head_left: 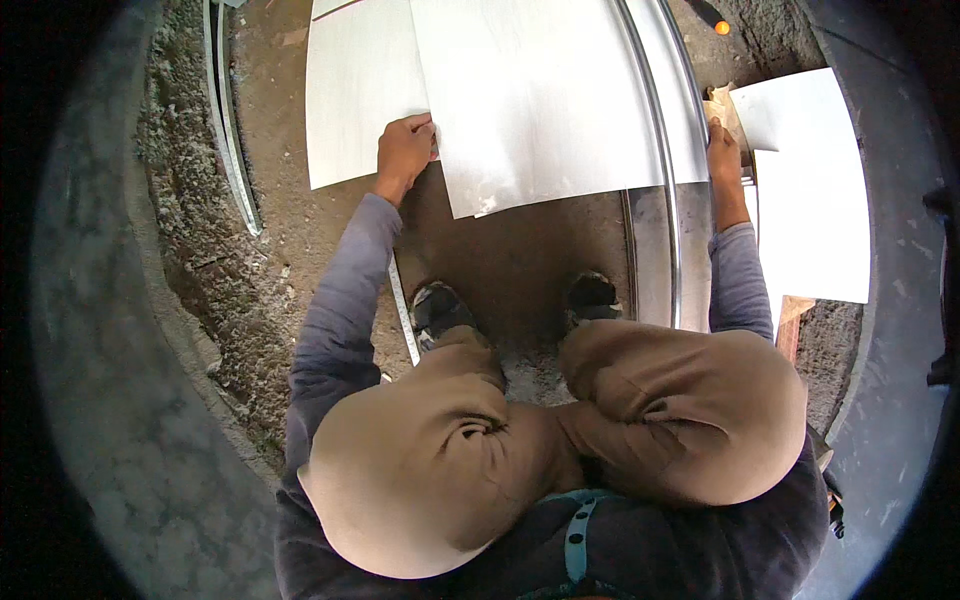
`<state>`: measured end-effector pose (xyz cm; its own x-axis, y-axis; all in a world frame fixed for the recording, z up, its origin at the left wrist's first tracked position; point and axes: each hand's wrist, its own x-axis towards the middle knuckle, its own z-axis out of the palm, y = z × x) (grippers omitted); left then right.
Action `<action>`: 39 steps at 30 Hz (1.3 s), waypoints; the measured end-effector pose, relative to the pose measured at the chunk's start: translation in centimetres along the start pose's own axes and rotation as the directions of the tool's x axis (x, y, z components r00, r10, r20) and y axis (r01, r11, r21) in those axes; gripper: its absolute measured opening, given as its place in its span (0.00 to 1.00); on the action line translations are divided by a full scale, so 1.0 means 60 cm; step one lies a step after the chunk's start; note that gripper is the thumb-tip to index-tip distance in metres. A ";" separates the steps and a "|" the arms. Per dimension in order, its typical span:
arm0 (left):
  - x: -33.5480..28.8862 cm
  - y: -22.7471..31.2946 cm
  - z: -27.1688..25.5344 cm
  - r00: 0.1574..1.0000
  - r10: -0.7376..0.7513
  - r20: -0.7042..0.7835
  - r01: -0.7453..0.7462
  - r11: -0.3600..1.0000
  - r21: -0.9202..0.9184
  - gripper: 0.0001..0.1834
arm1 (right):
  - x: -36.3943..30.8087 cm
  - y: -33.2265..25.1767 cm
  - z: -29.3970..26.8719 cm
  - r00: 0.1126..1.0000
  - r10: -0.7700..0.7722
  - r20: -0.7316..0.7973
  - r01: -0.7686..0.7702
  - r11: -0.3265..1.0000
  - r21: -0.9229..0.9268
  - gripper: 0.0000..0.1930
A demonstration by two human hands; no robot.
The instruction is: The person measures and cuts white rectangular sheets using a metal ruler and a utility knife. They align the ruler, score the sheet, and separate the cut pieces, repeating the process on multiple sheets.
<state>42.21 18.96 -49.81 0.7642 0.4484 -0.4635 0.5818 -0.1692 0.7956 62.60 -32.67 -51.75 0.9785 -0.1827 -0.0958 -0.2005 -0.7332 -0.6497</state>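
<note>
Bare, gritty mortar floor point(290, 240) surrounds a squatting person seen from above. Their left hand point(404, 150) grips the near edge of a large pale tile point(540, 100), fingers curled over it. This tile overlaps another tile point(350, 100) at its left. The right hand point(722, 145) rests closed on a long metal straightedge point(665, 180) beside the tile's right side. Held by one edge only, the tile could likely slip, chip its corner, or settle unevenly.
</note>
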 end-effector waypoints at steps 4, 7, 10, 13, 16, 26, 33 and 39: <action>-0.063 -0.036 0.022 0.986 0.055 -0.155 -0.047 0.998 0.052 0.17 | 0.012 0.021 -0.004 0.998 -0.069 0.006 0.069 0.992 -0.102 0.32; -0.117 -0.074 0.049 0.998 -0.026 -0.059 0.032 0.995 0.091 0.17 | 0.028 0.046 -0.005 0.998 -0.060 0.035 0.057 0.996 0.069 0.25; -0.133 -0.084 0.080 0.997 -0.028 -0.075 0.019 0.992 -0.126 0.16 | 0.046 0.063 -0.003 0.980 -0.194 0.031 0.195 0.981 -0.015 0.17; -0.123 -0.077 0.094 0.994 -0.050 -0.096 0.036 0.989 -0.142 0.18 | 0.059 0.070 0.004 0.987 -0.130 0.099 0.113 0.981 0.157 0.12; -0.115 -0.081 0.096 0.994 -0.044 -0.103 0.034 0.995 -0.091 0.19 | 0.065 0.074 0.006 0.971 -0.195 0.141 0.161 0.962 0.220 0.11; -0.115 -0.098 0.081 0.991 0.127 -0.042 -0.127 0.992 0.011 0.22 | 0.050 0.039 -0.022 0.972 -0.133 0.195 0.123 0.990 0.062 0.13; -0.145 -0.074 0.078 0.994 0.094 -0.049 -0.089 0.992 0.092 0.23 | 0.034 0.035 -0.044 0.953 -0.125 0.278 0.133 0.991 -0.011 0.13; -0.160 -0.046 0.104 0.991 -0.034 -0.129 0.029 0.999 -0.040 0.23 | 0.041 -0.134 -0.080 0.997 -0.077 0.031 0.069 0.974 0.217 0.30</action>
<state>35.00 9.66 -50.02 0.7019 0.5630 -0.4363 0.5921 -0.1206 0.7968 66.41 -30.38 -43.12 0.9921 -0.1049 -0.0685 -0.1173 -0.5841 -0.8032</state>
